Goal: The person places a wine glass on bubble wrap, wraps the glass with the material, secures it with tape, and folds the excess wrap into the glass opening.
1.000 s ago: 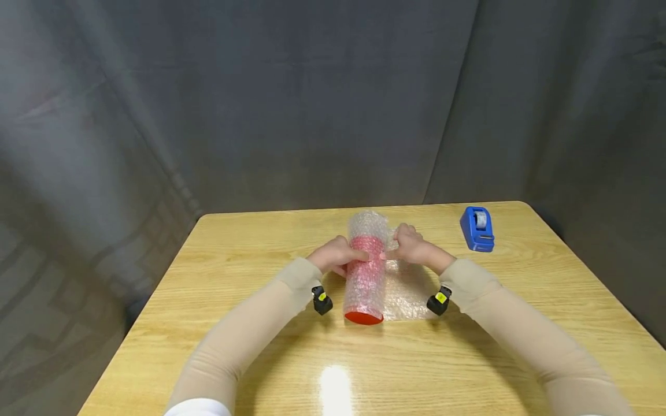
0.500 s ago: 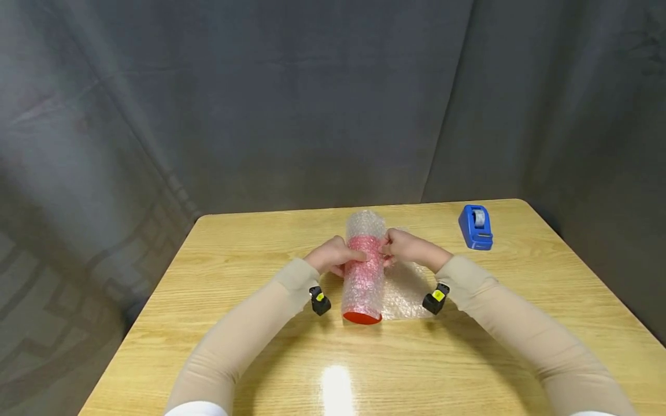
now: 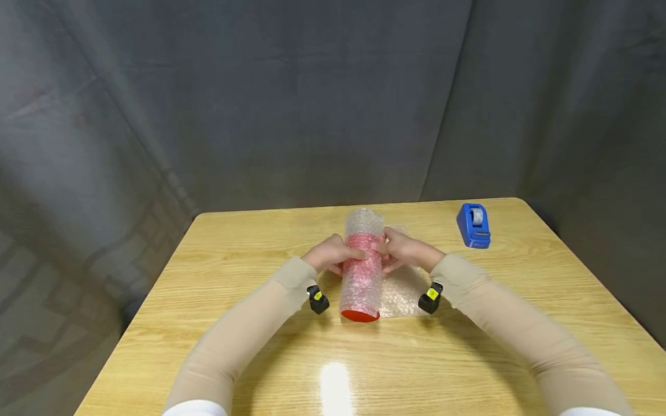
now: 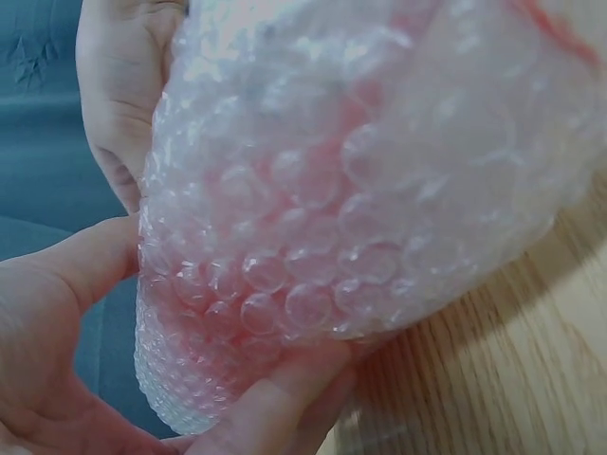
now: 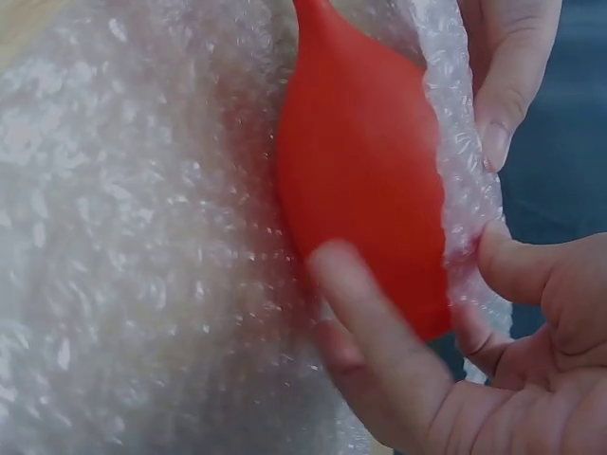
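A smooth red object [image 5: 370, 161] with a narrow neck lies inside bubble wrap [image 3: 361, 289]; in the head view its red end [image 3: 359, 316] shows at the near end of the roll. My left hand [image 3: 331, 254] grips the roll from the left, thumb on top, with fingers along its underside in the left wrist view. From the right, my right hand [image 3: 408, 249] pinches the edge of the wrap, its thumb [image 5: 517, 265] outside and other fingers reaching across the red surface. A loose sheet of the wrap [image 3: 403, 297] lies flat to the right.
A blue tape dispenser [image 3: 474, 226] with a roll of clear tape stands at the back right of the wooden table [image 3: 250, 242]. Dark grey curtains [image 3: 312, 104] hang behind the table and at both sides.
My right hand has moved left and nearer, from the far part of the loose wrap onto the roll's right side. My left hand keeps its hold.
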### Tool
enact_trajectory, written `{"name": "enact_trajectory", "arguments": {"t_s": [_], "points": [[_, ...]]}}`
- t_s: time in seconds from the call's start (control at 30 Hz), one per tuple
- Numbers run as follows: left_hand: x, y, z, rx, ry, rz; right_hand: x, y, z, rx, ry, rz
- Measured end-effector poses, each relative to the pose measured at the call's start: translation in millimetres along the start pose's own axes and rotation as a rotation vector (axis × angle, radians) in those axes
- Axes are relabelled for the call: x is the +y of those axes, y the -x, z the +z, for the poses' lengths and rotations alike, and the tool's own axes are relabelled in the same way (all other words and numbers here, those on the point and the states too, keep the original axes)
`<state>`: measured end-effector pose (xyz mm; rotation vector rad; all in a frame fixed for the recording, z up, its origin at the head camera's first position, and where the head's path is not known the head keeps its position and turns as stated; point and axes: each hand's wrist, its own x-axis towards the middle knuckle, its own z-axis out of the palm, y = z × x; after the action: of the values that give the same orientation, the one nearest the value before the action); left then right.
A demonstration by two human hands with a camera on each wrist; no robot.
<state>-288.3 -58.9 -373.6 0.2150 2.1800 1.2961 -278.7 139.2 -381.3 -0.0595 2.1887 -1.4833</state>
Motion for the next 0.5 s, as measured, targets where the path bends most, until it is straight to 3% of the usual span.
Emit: {"name": "enact_trajectory", "arguments": {"t_s": [0.27,0.4,0.5], "points": [[-3.4,0.6,-0.5,0.006,-0.020,0.021,4.4,-1.9,-2.1,-0.013,0.028,0.026],[-6.8,-1.3,-4.7,-0.034,-0.031,0.036,7.3,-2.0,-4.0,-0.027,0.011,0.031],[-12.7,-5.9,-9.0,-0.068,0.032,0.017,8.9,-2.0,-4.6,-0.025,0.003,0.041]]}}
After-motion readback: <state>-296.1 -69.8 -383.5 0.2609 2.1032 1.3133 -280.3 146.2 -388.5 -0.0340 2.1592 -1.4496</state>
